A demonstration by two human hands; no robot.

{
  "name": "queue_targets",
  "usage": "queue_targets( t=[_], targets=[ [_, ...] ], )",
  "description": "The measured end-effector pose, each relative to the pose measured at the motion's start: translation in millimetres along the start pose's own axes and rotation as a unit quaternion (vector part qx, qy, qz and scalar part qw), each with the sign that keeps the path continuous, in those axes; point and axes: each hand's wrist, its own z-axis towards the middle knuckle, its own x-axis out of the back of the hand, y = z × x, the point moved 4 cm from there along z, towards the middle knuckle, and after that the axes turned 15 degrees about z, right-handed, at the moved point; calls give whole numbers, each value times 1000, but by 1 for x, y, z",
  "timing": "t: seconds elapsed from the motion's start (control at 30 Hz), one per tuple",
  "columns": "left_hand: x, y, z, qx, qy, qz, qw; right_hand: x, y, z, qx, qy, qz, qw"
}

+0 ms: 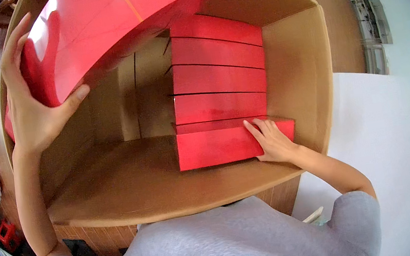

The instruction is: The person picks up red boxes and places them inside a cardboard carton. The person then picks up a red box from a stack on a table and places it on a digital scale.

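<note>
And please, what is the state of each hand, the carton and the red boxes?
Left hand: gripping the upper red box.
Upper red box: held over the carton.
Carton: open, partly filled.
Row of red boxes: side by side inside the carton.
Right hand: on the row's nearest box; grip unclear.

Clearance exists in the left part of the carton (111, 180), beside the row of red boxes (218, 75). The raised box (109, 30) (held by the left hand (33, 112)) obstructs the far left; the right hand (274, 141) covers the front box's (213, 148) right end.
</note>
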Motion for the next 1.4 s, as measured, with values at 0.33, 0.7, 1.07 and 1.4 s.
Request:
queue_targets(
  t=[0.33,0.7,1.07,1.4],
  targets=[
    [-31,2,-1,39,-155,43,986,-84,27,44,-106,-98,-153,978],
    [-87,5,-14,-14,-239,78,968,-141,123,28,-391,-202,-144,886],
    [-115,-10,6,-32,-230,59,971,-98,95,32,-354,-222,150,896],
    [-115,14,94,-156,-361,132,910,27,79,33,-193,223,173,940]
  ],
)
